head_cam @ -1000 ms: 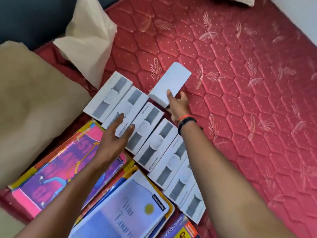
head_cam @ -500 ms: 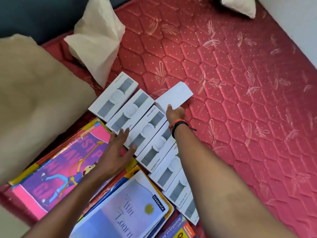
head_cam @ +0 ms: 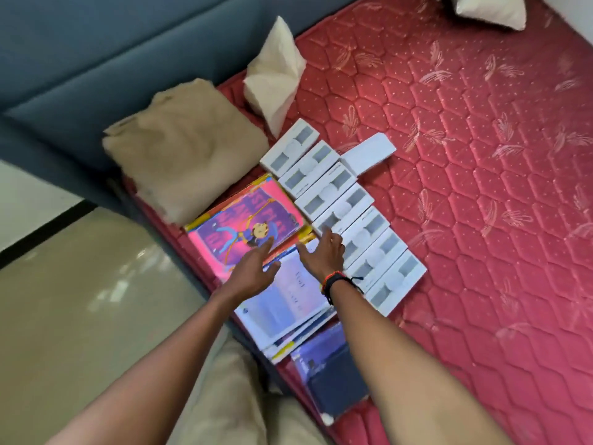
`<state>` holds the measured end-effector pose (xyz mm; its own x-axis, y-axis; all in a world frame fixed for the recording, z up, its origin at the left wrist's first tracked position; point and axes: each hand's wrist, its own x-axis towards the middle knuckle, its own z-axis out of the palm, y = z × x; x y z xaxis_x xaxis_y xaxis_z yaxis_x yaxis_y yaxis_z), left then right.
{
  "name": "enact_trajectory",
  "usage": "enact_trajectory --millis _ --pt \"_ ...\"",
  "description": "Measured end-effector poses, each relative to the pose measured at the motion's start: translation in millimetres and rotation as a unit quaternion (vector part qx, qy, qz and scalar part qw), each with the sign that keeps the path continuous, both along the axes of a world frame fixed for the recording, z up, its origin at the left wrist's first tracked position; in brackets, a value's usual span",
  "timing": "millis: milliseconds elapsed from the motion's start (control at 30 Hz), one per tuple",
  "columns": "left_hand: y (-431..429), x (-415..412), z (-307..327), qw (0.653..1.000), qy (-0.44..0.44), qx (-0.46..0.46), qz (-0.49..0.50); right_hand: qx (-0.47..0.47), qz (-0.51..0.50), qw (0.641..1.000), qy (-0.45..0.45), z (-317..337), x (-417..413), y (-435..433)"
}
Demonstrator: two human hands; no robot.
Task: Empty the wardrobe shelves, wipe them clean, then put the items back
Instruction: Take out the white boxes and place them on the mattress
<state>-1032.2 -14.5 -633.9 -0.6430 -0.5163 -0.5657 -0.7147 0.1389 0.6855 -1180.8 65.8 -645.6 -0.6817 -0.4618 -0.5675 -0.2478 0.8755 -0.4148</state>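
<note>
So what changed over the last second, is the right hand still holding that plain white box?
No. The right hand let go of the plain white box, now lying flat on the mattress at the row's far end, and drew back toward the books. The left hand pulled back to the pink book. Both are open, holding nothing. The row of printed boxes and the books stayed put.

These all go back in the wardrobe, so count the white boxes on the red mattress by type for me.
White boxes with grey windows: 7
Plain white box: 1
Total: 8
</note>
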Motion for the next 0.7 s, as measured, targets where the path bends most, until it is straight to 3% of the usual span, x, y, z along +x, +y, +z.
enact_trajectory --millis 233,367,500,700 --pt "78 136 67 0.998 -0.031 -0.009 0.051 0.054 0.148 0.987 -0.021 68 127 72" --pt "116 217 92 0.988 -0.05 -0.007 0.145 0.043 0.238 0.97 0.006 94 187 77" --pt "139 294 111 0.958 -0.058 -0.03 0.279 0.048 0.325 0.945 -0.001 114 243 60" --pt "158 410 140 0.889 -0.067 -0.077 0.447 0.008 0.495 0.868 0.023 154 347 7"
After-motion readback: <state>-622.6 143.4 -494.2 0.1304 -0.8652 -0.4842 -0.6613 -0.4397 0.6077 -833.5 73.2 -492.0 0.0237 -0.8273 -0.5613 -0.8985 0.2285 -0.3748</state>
